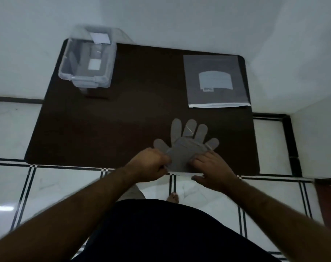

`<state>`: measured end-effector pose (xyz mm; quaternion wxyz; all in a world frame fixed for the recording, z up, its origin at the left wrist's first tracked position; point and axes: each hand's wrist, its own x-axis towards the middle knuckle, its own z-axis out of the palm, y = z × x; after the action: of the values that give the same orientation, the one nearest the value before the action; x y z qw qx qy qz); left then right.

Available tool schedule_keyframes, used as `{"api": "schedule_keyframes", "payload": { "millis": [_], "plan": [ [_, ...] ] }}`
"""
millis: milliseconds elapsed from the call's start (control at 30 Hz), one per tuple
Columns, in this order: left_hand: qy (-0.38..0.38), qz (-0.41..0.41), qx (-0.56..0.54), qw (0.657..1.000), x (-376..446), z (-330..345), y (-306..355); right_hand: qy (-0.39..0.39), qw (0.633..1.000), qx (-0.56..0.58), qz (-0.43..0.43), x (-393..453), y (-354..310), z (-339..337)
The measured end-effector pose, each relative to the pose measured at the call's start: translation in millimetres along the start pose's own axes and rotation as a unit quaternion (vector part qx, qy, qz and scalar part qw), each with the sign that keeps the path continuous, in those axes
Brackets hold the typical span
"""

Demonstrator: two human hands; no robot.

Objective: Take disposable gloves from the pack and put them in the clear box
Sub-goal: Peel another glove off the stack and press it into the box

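The glove (pixel 187 142) lies flat at the table's (pixel 104 129) near edge, long axis pointing away from the person, cuff nearest. Left hand (pixel 151 164) pinches the cuff's left side; right hand (pixel 211 168) presses its right side, fingers flat. The box (pixel 87 63) stands far left, nearer the left hand; the pack (pixel 215 80) far right.

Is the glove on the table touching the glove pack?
Apart. The head view shows bare dark table between the glove fingertips and the pack.
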<state>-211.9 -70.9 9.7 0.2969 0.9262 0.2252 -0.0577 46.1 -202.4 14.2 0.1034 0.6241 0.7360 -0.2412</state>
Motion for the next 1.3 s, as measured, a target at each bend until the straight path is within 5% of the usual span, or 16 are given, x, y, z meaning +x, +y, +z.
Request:
{"api": "schedule_keyframes", "payload": {
  "millis": [267, 600, 800, 967, 1167, 1300],
  "plan": [
    [-0.083, -0.064, 0.129, 0.986, 10.6, 46.5, 28.2, 0.017, 0.999, -0.036, 0.017, -27.6, 12.7, 41.4],
    [0.061, -0.009, 0.176, 0.982, 8.3, 70.3, 27.3, 0.095, 0.993, -0.068, 0.020, -16.4, 11.2, 58.5],
    [0.168, -0.113, -0.058, 0.978, 4.6, 63.8, 18.5, 0.144, 0.990, 0.002, 0.012, -7.8, 15.9, 34.4],
    [0.251, -0.252, -0.361, 0.862, 0.1, 10.9, 13.5, 0.216, 0.954, 0.208, 0.010, 15.3, 10.0, -33.8],
    [0.370, -0.240, -0.433, 0.786, -6.0, -80.1, -13.8, 0.195, 0.921, 0.335, 0.026, 76.3, -26.0, -136.2],
    [0.383, -0.204, -0.422, 0.796, -29.0, -154.3, -70.4, 0.162, 0.913, 0.374, 0.022, 135.4, -65.6, -214.6]
  ]
}}
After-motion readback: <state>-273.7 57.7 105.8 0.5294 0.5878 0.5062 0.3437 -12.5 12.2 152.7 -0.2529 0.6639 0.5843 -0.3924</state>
